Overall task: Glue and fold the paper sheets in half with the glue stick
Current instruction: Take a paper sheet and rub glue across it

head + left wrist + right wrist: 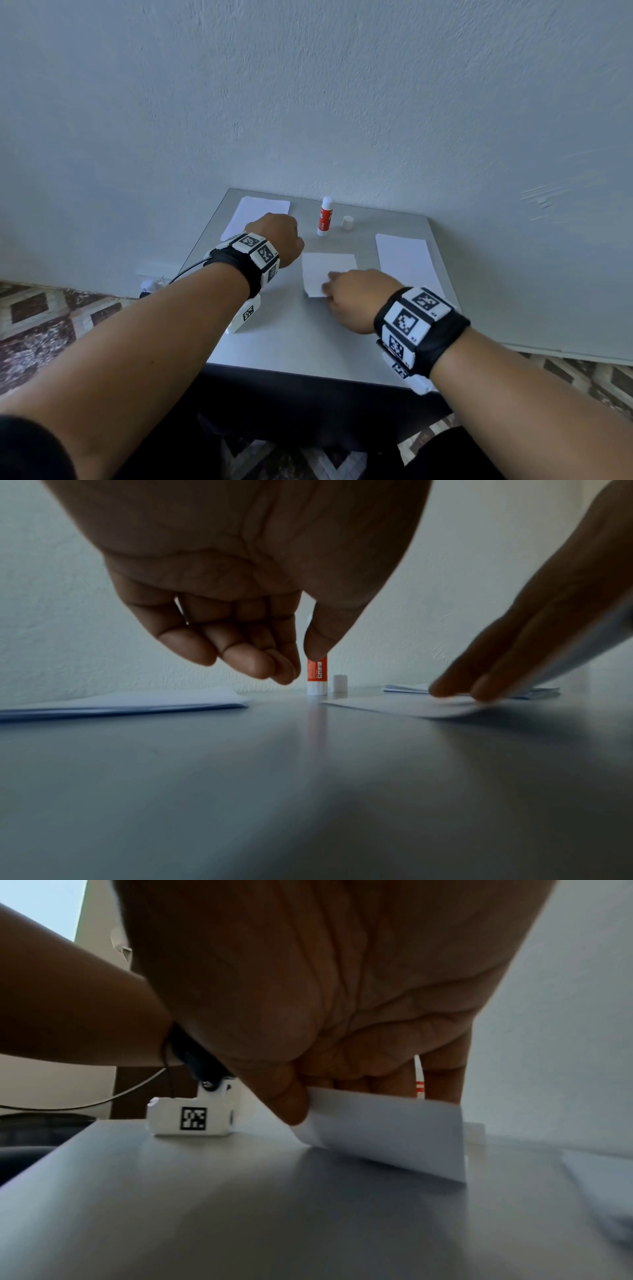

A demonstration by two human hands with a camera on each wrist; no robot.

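While right grip (356,294) pinches the folded sheet (325,270), left grip (274,236) hangs loosely curled, empty; uncapped glue stick (324,216) beyond. Flat sheets beside both grips apparently remain.

Black wristbands (442,337), white checker-marked blocks (406,320), thin black cable (186,272).

Soft, dim daylight fills all three views. The tabletop (308,791) shows a pale sheen and soft shadows beneath each grip. Wrist views are underexposed, palms dark; the right hand (534,642) blurs.
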